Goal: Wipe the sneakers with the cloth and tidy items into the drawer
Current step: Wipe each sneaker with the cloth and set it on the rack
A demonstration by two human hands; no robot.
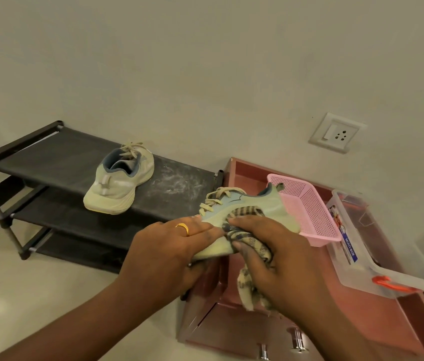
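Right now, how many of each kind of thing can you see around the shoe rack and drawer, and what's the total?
Sneakers: 2, the rack sneaker and the held sneaker
Striped cloth: 1
Pink basket: 1
Clear storage box: 1
Shoe rack: 1
Drawer: 1
Total: 7

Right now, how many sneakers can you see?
2. One sneaker sits on the rack's top shelf; the left hand holds the second sneaker, the right hand presses cloth on it. Lower shelves partly hidden.
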